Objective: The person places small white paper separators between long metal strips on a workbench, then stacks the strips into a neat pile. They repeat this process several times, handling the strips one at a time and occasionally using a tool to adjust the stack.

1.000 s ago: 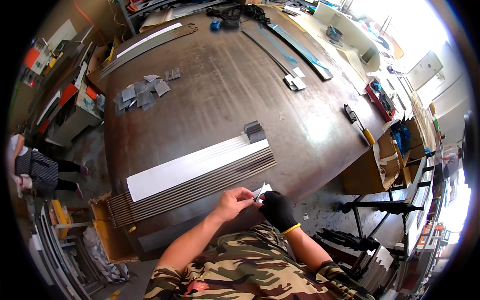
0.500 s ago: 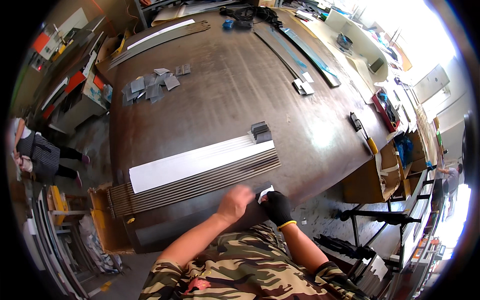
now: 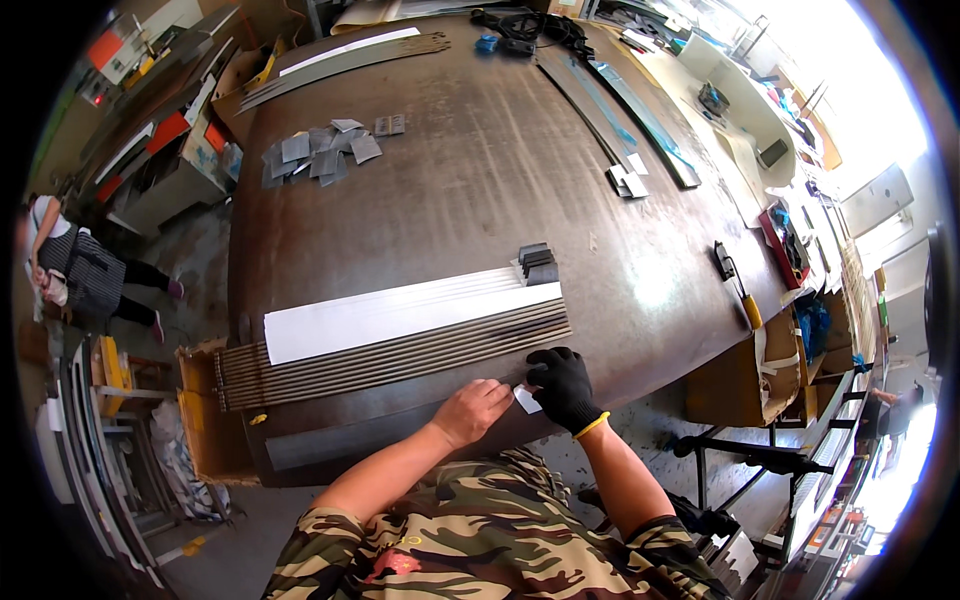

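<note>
The gloved right hand (image 3: 563, 388) pinches a small white-faced plate (image 3: 527, 399) at its left; the bare left hand (image 3: 472, 412) curls beside it, grip unclear. Apparently fingertip handling, calling next for steady holding.

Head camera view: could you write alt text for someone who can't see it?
A bare left hand and a black-gloved right hand are close together at the near edge of a table, a small white piece between them. Beyond, long thin bars and white strips lie side by side, with loose grey plates farther back.
</note>
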Tool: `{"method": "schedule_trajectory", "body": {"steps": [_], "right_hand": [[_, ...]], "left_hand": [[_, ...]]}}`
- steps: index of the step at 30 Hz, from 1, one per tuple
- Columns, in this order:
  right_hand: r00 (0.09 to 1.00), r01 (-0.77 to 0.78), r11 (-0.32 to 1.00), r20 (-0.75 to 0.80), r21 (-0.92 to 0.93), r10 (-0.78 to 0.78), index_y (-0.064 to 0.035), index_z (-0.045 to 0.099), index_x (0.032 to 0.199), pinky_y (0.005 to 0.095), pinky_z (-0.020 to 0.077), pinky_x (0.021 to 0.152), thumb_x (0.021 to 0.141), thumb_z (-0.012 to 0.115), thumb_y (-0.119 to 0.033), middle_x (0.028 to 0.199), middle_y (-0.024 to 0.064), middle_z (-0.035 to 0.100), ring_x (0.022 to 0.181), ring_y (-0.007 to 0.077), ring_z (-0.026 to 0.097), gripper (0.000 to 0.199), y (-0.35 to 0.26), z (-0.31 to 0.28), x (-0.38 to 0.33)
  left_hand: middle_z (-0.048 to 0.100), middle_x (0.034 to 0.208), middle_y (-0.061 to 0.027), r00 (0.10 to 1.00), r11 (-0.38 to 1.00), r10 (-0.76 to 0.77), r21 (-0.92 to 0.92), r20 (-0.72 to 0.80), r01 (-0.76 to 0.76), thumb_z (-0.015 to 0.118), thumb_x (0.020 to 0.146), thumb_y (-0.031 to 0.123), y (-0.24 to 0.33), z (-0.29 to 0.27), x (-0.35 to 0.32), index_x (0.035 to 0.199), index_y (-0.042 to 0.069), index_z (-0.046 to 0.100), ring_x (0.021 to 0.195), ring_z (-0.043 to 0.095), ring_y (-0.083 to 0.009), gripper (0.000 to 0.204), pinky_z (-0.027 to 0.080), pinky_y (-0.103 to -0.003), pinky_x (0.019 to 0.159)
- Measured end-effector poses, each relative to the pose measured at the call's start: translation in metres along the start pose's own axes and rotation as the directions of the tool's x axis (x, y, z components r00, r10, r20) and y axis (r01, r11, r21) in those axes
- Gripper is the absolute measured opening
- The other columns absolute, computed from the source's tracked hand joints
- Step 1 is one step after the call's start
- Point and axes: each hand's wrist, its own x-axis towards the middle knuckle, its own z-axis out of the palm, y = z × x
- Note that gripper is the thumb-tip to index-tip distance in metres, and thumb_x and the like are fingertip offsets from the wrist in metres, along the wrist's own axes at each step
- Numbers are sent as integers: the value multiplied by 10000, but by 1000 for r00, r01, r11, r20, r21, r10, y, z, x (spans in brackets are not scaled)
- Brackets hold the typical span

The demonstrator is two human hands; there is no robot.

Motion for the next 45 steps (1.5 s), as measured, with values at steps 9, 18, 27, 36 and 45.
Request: {"method": "schedule_trajectory", "body": {"steps": [9,18,27,36,45], "right_hand": [[992,125,991,-34,44,-124,-163,728,873,440,450,900,638,776,-169,1089,34,695,1065,294,583,240,-7,-4,6],[992,117,993,-50,9,-117,-133,680,841,433,471,845,680,705,-132,905,42,664,846,267,604,163,-10,10,-17],[972,193,972,-107,-138,-208,-153,631,1157,525,415,996,748,763,-269,1005,22,680,1123,273,574,446,-15,16,-45],[997,9,972,-73,-236,-27,-136,606,1215,573,325,1078,760,768,-420,1034,59,679,1162,302,537,560,-4,-9,-54],[916,-324,943,-276,-77,292,-131,683,1137,526,359,1043,810,704,-216,1023,86,700,1062,312,599,338,58,-27,-29]], "left_hand": [[647,1165,-70,1000,1000,1,-7,-17,-1,580,827,111,-1,0,-1,1110,41,688,1085,593,-236,311,493,-358,922],[650,1153,-80,998,1000,7,-2,-64,-7,575,870,109,-2,4,-2,1124,48,692,1028,621,-235,286,505,-358,897],[626,1157,-93,995,988,49,143,89,-62,570,877,157,6,-8,5,1167,51,679,1052,582,-227,328,458,-368,918],[623,1181,-80,990,963,61,253,129,-92,654,877,222,12,-13,8,1183,67,667,1064,568,-207,343,441,-403,887],[622,1177,-75,982,997,-12,82,190,-4,678,867,246,12,-23,19,1210,79,648,1089,569,-217,383,446,-386,911]]}}
